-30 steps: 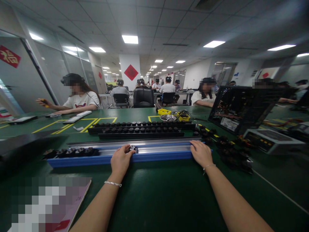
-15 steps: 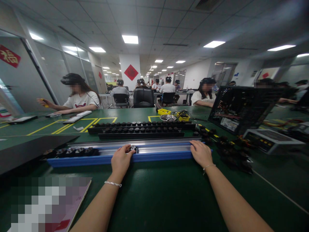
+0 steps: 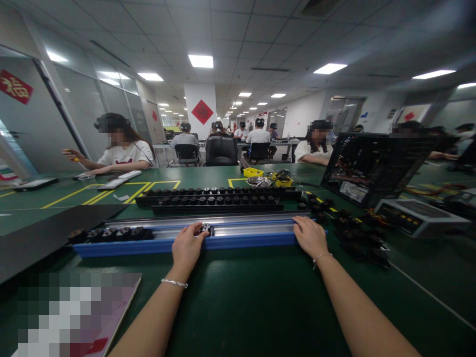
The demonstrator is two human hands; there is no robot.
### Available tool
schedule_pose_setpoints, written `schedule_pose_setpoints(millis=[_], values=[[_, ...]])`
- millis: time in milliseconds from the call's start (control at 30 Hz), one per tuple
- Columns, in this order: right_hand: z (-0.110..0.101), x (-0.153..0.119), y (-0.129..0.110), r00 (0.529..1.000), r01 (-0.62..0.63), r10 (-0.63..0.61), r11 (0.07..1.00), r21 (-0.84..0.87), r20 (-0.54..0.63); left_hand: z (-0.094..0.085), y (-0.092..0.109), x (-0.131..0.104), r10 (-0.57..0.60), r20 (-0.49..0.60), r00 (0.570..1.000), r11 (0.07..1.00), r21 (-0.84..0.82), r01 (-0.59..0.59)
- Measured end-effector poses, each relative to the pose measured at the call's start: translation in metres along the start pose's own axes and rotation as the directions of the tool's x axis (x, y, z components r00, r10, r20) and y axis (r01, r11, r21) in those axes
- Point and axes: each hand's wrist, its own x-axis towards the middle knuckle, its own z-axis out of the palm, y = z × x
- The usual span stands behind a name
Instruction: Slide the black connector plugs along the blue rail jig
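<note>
A long metal channel rail (image 3: 249, 240) with blue sides lies crosswise on the green table. My left hand (image 3: 187, 245) pinches a small black socket-like module (image 3: 206, 228) inside the channel, near its middle; the fingers partly hide it. My right hand (image 3: 310, 236) grips the rail's right end, fingers over the far edge and thumb towards the near side. Several similar black modules (image 3: 124, 233) stand in a row in the left part of the channel. Bare shiny metal shows between my two hands.
Behind the rail lie two black strips (image 3: 219, 202) bearing rows of modules. Loose black modules (image 3: 359, 235), a power supply (image 3: 420, 215) and an open computer case (image 3: 372, 168) are at right. A dark panel (image 3: 70, 230) and booklet (image 3: 115, 310) lie left. People sit across the table.
Both hands keep almost the same place on the module and rail. The dark panel at left and the left row of modules appear slightly shifted.
</note>
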Motion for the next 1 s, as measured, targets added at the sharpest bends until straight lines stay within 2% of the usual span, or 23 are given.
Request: schedule_pose_setpoints(millis=[433,633,800,1000], values=[[0.0005,-0.0009,-0.0008,1.000,0.003,-0.004,1.000,-0.009,-0.008,-0.0001,0.0003,0.0005,0.034,0.030,0.999,0.998,0.052,-0.036],[-0.0002,-0.0011,-0.0010,1.000,0.001,-0.001,1.000,-0.009,0.001,-0.0008,-0.0016,0.0009,0.155,-0.052,0.986,0.965,0.220,-0.140],[-0.0012,-0.0005,-0.0013,1.000,-0.002,0.002,1.000,-0.011,0.015,-0.0003,-0.0002,-0.0014,0.154,-0.051,0.987,0.948,0.289,-0.133],[-0.0020,-0.0004,-0.0015,1.000,-0.004,0.004,1.000,-0.007,0.018,-0.0014,0.0010,-0.0024,0.141,-0.079,0.987,0.948,0.297,-0.112]])
